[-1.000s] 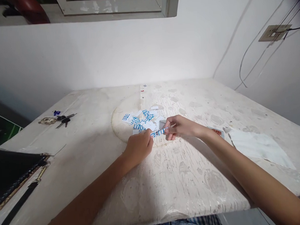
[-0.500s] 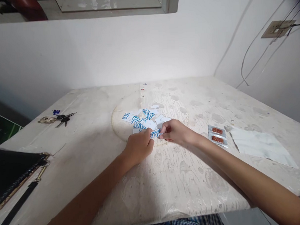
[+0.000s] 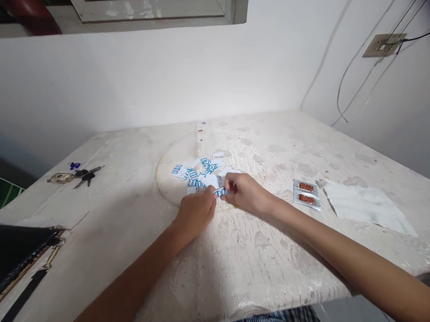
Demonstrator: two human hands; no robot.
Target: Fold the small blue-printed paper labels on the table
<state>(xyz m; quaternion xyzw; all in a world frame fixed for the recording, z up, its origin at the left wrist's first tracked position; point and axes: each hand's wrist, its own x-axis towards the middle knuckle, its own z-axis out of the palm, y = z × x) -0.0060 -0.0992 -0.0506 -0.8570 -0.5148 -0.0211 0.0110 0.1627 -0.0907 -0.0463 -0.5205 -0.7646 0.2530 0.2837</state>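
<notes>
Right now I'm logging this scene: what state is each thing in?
Printed slip, pinched at both ends
Left hand, pinching it
Right hand, pinching it
Loose slips, scattered, overlapping
Keys, lying bunched
Foil packet, lying flat
White sheet, spread flat
Black bag, closure unclear
Wall socket, cable plugged in
Window, can't tell

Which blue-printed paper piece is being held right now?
The blue-printed piece between the fingertips of the left hand and the right hand; the scattered pieces lie on the table beyond the hands.
</notes>
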